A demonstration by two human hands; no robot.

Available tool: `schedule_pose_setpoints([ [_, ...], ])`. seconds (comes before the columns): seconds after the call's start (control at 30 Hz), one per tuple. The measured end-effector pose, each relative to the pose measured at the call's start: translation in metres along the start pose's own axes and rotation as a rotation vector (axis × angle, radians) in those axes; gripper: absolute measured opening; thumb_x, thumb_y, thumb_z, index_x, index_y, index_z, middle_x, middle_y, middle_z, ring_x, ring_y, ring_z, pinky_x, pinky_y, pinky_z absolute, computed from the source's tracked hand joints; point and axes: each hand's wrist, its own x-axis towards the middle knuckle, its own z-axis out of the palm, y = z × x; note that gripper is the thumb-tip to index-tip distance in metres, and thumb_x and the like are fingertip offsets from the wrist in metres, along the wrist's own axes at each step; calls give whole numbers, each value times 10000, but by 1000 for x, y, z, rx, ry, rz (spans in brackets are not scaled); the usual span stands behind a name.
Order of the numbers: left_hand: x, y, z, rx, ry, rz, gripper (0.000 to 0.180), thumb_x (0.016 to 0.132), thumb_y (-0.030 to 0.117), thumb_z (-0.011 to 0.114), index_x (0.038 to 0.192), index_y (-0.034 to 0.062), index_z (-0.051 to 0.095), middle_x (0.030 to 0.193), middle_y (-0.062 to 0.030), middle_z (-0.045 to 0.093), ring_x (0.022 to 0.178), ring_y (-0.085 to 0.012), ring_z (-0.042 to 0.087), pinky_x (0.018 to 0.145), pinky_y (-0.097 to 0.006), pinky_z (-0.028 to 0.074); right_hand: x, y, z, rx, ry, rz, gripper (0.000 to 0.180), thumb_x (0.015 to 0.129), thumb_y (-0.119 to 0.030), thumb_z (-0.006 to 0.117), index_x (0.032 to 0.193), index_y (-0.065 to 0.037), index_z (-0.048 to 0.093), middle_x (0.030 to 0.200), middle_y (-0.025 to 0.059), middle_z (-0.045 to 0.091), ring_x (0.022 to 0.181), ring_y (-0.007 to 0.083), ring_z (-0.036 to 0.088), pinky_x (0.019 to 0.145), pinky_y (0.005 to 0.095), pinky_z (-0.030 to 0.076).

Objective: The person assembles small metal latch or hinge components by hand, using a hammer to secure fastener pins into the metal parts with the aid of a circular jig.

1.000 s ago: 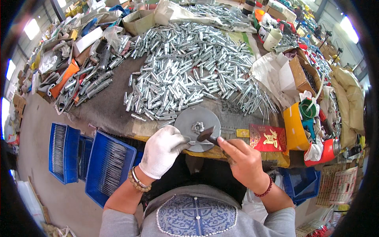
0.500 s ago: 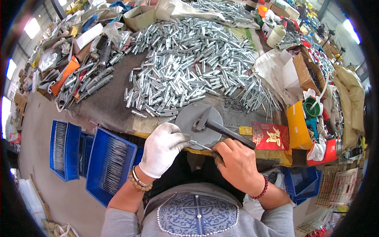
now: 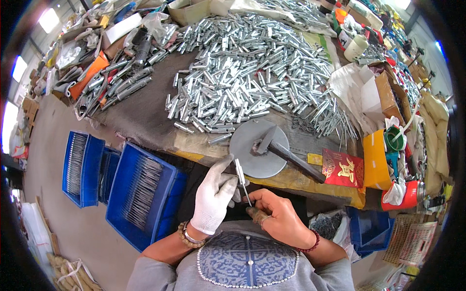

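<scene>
near the round disc (image 3: 258,165), the right hand (image 3: 285,218) pinches a slim metal rod (image 3: 240,171).

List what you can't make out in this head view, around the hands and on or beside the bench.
In the head view:
Thin rod: lower end hidden by the right hand.
Round plate: part of its middle covered by the hammer.
Middle blue bin: partly hidden behind the larger blue bin.
Open carton: cut off by the upper edge.
Contents of the cardboard box at right: too small to identify.
</scene>
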Motion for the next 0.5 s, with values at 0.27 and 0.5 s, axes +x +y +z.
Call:
schedule_pose_setpoints([
  [0.27, 0, -5, -37, -106, 150, 161, 630, 996, 105, 779, 1545, 40, 476, 1065, -84, 762, 833, -72, 635, 672, -204, 480, 4, -1, 3, -80, 207, -218, 512, 873, 66, 772, 1366, -35, 678, 1045, 120, 776, 880, 226, 753, 788, 327, 585],
  [0.5, 6, -76, -179, 152, 779, -15, 578, 900, 126, 777, 1419, -45, 588, 1074, -161, 791, 884, -205, 752, 781, -303, 564, 22, 49, -26, -438, 732, -545, 556, 852, 147, 595, 1397, 48, 647, 1048, 178, 715, 924, 276, 710, 838, 373, 572],
])
